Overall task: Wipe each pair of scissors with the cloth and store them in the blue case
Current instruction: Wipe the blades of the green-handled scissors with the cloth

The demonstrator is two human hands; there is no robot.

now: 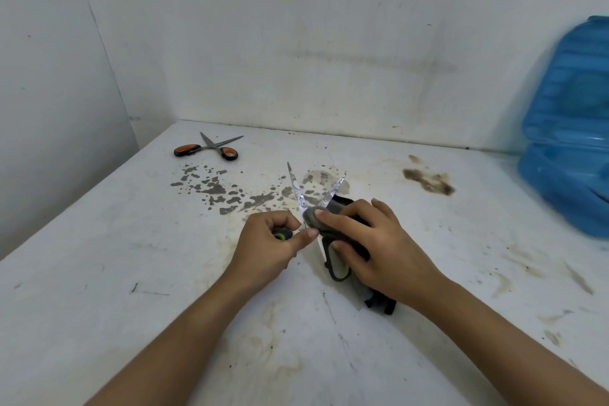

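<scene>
Mid-wipe on pair 1: my left hand (275, 241) grips a green handle of the open green scissors (316, 204) at center, my right hand (369, 244) pinches the cloth (324, 219) onto the pivot. Orange scissors (207, 148) wait unwiped at 11 o'clock; blue case (566, 142) at 3 o'clock. Count: 2 scissors, 1 cloth, 1 case, 0 visibly stored.

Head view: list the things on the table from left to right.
Orange-handled black scissors → left hand gripping one green-trimmed handle → open green-and-grey scissors → right hand pressing the dark grey cloth → translucent blue plastic case.
</scene>
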